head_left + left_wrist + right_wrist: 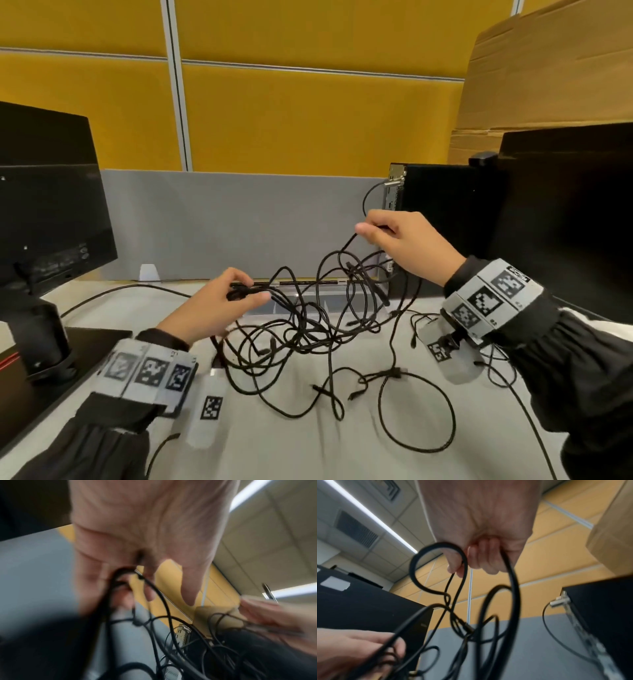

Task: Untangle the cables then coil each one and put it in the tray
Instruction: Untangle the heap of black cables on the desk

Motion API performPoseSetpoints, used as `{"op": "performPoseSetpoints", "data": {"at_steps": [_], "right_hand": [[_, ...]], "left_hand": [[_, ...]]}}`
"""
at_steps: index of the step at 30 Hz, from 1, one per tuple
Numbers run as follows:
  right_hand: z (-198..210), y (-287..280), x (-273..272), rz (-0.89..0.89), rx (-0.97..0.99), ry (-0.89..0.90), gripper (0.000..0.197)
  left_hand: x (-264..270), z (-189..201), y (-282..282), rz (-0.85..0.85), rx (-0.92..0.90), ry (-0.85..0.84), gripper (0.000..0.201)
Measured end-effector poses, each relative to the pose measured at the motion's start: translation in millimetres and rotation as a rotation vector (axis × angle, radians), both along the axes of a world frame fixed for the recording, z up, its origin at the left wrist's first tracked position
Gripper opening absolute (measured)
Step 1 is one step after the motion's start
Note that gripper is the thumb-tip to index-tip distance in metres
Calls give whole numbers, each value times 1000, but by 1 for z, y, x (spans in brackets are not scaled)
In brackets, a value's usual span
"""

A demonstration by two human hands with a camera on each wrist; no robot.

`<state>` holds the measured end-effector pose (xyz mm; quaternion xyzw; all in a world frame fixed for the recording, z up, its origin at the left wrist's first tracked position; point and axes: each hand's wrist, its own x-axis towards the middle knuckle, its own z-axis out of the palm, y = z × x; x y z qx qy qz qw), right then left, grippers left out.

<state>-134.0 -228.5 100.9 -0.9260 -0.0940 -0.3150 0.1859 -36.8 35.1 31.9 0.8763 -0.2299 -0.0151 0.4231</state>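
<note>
My left hand (219,305) pinches some black cables (308,329). My right hand (400,246) grips a strand higher up. The big knot hangs between them over the table (274,445). Nothing is coiled yet. I can't clearly see a tray.

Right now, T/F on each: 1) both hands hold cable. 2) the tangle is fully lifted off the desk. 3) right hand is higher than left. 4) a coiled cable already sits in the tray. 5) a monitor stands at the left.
1) True: the left hand and the right hand each pinch black cable.
2) False: part of the cable tangle hangs between the hands, but loops lie on the desk.
3) True.
4) False: no coiled cable is visible in the clear tray.
5) True: the monitor is dark.
</note>
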Motion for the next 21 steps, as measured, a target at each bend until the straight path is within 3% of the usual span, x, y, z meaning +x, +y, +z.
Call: {"op": "performPoseSetpoints", "data": {"at_steps": [2, 4, 6, 8, 10, 15, 18, 21], "right_hand": [[0, 5, 3, 36, 13, 18, 34], [2, 14, 4, 118, -20, 124, 32], [5, 24, 2, 221, -64, 271, 30], [9, 30, -1, 291, -58, 305, 30], [15, 31, -9, 312, -29, 194, 27], [25, 21, -28, 275, 128, -226, 24], [21, 16, -30, 236, 348, -435, 25], [17, 13, -28, 250, 608, -571, 26]], "left_hand": [[0, 2, -11, 15, 239, -189, 72], [-12, 4, -31, -77, 297, -362, 80], [-27, 9, -56, -264, 195, -402, 61], [-32, 8, -75, -473, 1, -283, 34], [-27, 4, -82, -547, -81, -214, 21], [-15, -8, -79, -505, -64, -161, 27], [-12, -4, -75, -502, -167, -105, 32], [-9, 0, -73, -504, -250, -34, 18]]}}
